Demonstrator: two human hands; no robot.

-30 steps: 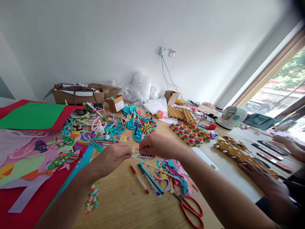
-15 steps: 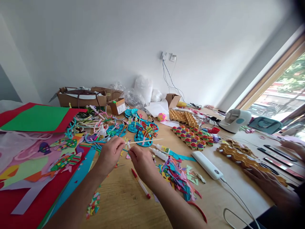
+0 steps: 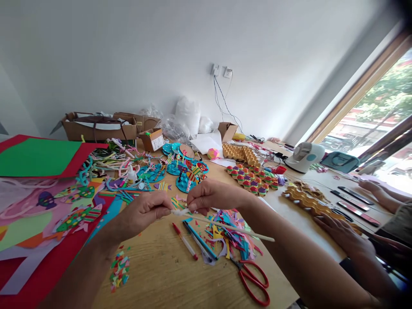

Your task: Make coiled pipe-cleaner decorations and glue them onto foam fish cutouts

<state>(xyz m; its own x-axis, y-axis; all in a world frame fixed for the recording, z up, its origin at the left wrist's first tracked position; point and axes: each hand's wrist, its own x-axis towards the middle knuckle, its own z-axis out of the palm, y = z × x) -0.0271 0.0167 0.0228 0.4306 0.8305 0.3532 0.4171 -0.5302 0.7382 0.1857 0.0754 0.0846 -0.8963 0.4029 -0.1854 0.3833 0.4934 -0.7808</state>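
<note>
Between my two hands is what looks like a white pipe cleaner (image 3: 231,229), its long pale end sticking out below my right hand and slanting down to the right. My left hand (image 3: 144,212) pinches a short white bunched part (image 3: 180,212) between thumb and fingers. Close beside it, my right hand (image 3: 209,196) is closed on the same piece, palm down. Exactly how the white part is wound cannot be made out. Below the hands lie a red pen (image 3: 185,241), blue pens (image 3: 200,241) and red-handled scissors (image 3: 252,279).
Coloured paper scraps (image 3: 231,231) and small clippings (image 3: 119,269) lie on the wooden table. Stacked coloured sheets (image 3: 38,156) are at left, decorated blue discs (image 3: 185,182) ahead. Painted egg cartons (image 3: 252,178) and a fan (image 3: 305,156) stand right, near another person's hand (image 3: 334,229).
My right hand has turned over and risen, its forearm swinging right. The pale stem now slants down to the right instead of lying nearly level. The pens and scissors have come into fuller view.
</note>
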